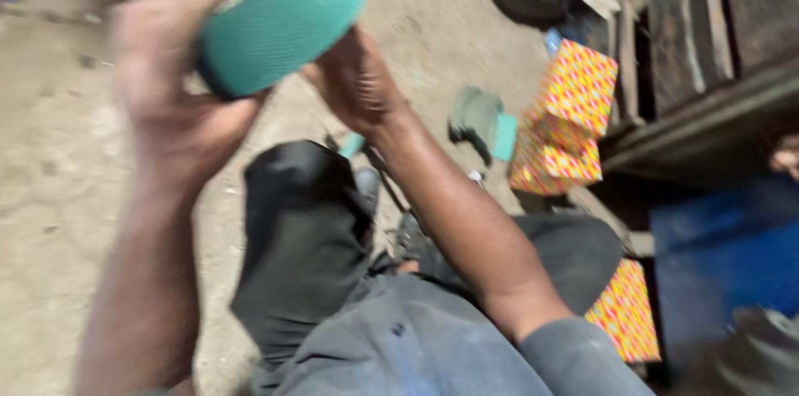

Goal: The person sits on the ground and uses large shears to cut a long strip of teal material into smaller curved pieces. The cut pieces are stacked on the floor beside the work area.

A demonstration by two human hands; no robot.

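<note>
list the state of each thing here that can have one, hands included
teal mesh-covered cylinder: lifted off the ground, tilted, gripped by both hands
left hand: closed around the cylinder's lower end
right hand: pressed against the cylinder's side
yellow-and-red patterned cardboard boxes: closed, stacked askew on the ground
green cloth glove: lying loose on the dirt floor

Blurred downward view, left hand [171, 88] and right hand [354, 80] gripping a teal mesh-covered cylinder [279, 13] between them, dark-trousered knees [304, 221] below, dusty concrete floor [50, 188], yellow-and-red patterned boxes [570, 121] stacked at right, blue surface [724, 254] beyond.
</note>
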